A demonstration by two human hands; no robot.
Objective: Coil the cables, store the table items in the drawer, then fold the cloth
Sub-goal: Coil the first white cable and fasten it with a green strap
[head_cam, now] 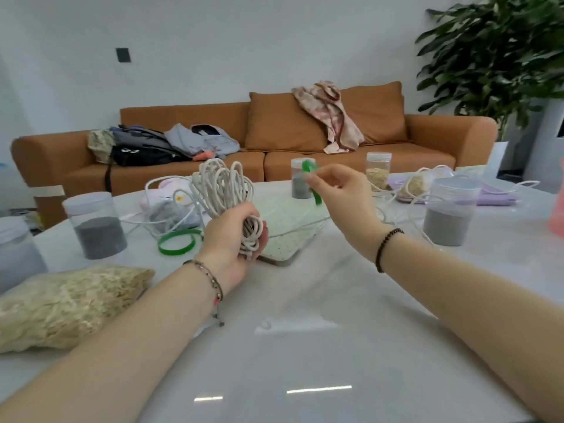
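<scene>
Over white tabletop [305,346], orange sofa [283,126] behind: holds coiled white cable [222,184] upright, left hand [232,239] grip clamped round its lower loops, beside dotted cloth [290,236] lying flat; pinches green strap [314,190] in right hand [338,193] grip, raised near the coil.

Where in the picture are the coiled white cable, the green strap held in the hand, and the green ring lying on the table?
coiled white cable [222,184]: head view, upper loops.
green strap [316,195]: head view, hanging lower end.
green ring [177,251]: head view, near edge.
</scene>
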